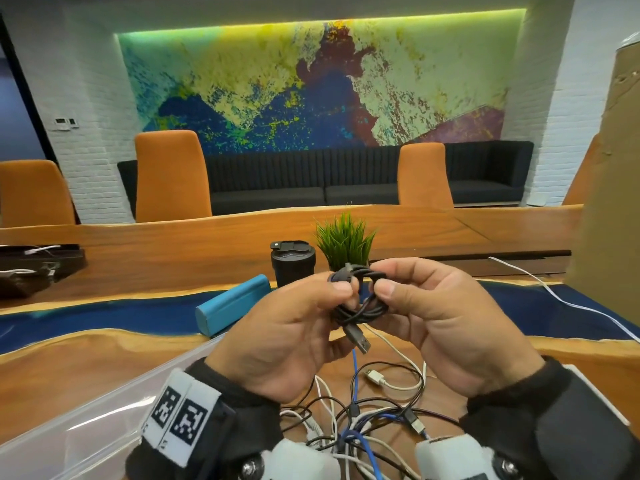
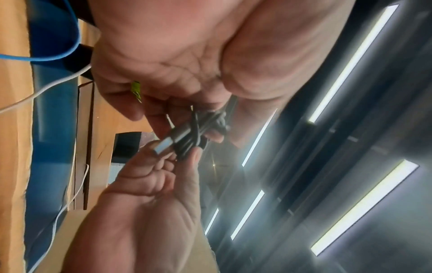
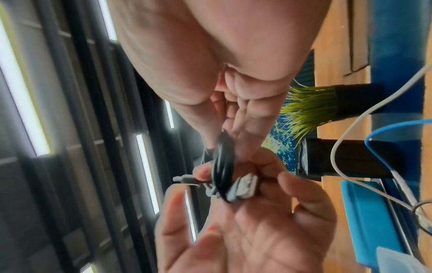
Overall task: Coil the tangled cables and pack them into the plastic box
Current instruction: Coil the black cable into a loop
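Black cable coil (image 1: 360, 299), small and tightly wound, held up in the air above the surface (image 1: 86, 355), over its near edge. Left hand (image 1: 294, 327) pinching the coil's left side, fingers (image 1: 341, 289) curled round the strands. Right hand (image 1: 436, 317) gripping the right side, thumb (image 1: 384, 289) pressed on top, fingers curled behind. USB plug (image 1: 358, 339) hanging free below the coil. Tangled pile of cables (image 1: 360, 420), white, black and blue, lying on the surface directly beneath the hands. Clear plastic box (image 1: 79, 420) at the near left corner, just beside the pile. Blue case (image 1: 232, 304), black tumbler (image 1: 292, 263) and potted grass plant (image 1: 344, 239) farther back toward the middle. White cable (image 1: 568, 303) trailing along the right side.
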Tool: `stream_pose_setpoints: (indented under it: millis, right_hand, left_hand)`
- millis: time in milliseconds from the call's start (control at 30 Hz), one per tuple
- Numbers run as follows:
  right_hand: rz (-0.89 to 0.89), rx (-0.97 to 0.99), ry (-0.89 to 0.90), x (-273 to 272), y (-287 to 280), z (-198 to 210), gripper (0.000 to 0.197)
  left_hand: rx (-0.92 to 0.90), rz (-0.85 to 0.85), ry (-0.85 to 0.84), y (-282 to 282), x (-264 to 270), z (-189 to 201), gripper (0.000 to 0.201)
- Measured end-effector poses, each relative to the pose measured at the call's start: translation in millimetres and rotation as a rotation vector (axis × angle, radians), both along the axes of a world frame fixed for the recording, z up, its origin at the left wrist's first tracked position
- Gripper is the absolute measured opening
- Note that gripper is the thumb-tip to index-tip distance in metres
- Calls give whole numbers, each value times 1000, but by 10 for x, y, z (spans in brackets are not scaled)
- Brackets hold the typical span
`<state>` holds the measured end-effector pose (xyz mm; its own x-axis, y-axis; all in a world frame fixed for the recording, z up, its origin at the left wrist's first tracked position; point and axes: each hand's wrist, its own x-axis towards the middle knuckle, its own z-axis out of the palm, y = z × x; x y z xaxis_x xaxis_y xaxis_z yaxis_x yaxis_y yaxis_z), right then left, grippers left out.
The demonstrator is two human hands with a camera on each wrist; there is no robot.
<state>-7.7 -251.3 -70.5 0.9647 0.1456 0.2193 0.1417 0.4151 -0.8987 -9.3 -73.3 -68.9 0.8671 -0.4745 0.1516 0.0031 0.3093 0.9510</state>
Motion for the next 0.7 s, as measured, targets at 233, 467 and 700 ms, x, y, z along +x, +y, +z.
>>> stream_pose_setpoints:
  millis: [233, 467, 700]
  right_hand:
    - [-73, -66, -76, -66, 30, 27, 38]
    - [-42, -57, -61, -72, 32, 44, 38]
    - [-155, -254, 14, -2, 52, -102, 30]
  left_hand:
    - [119, 405, -141, -135, -8, -7, 15]
    - [-146, 391, 131, -97, 38, 47, 25]
    - [-410, 442, 231, 168, 4, 304, 13]
